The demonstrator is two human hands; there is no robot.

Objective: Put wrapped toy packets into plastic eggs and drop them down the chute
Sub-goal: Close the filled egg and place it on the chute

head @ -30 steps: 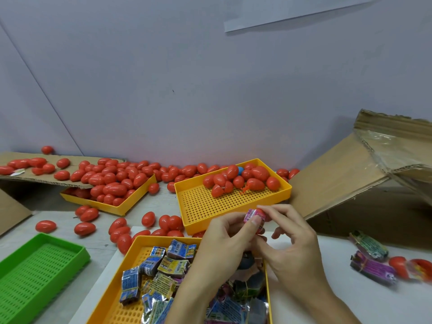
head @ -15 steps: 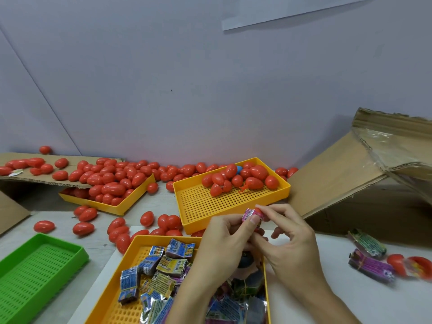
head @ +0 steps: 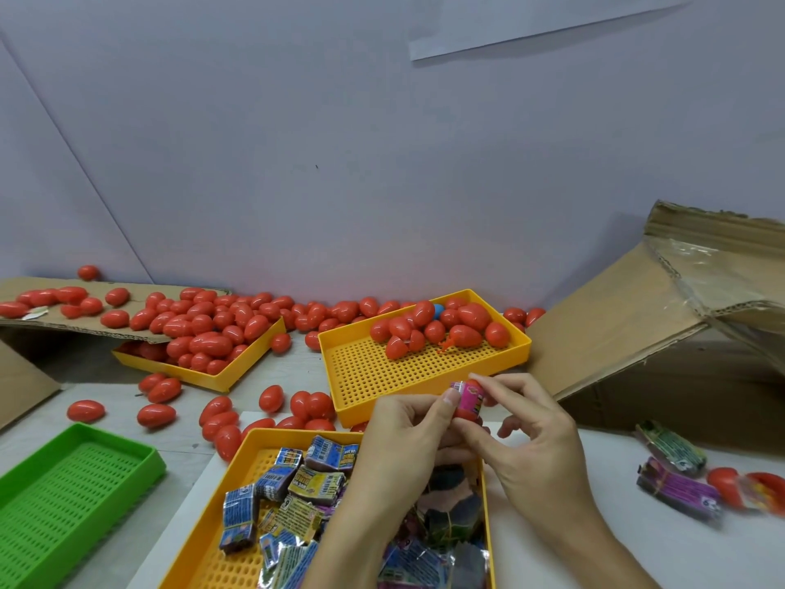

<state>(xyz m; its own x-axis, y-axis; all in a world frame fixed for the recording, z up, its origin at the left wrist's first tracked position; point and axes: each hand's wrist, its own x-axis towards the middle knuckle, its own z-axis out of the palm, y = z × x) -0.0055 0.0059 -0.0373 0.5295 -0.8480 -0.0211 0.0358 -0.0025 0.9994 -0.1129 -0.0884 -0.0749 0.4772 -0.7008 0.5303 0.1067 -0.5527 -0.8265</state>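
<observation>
I see a pink packet (head: 470,396) sitting partly in a red egg half (head: 466,414), held up between both hands above the near yellow tray (head: 199,546) of packets. My left hand (head: 408,435) pinches the packet with thumb and fingers; my right hand (head: 531,440) grips the egg half with curled fingers. Behind them stands a yellow tray of eggs (head: 361,376), and a green tray (head: 85,482) lies near left.

Left hand (head: 408,435) and right hand (head: 531,440) pinch a pink packet (head: 469,396) in a red egg half (head: 467,415).
</observation>
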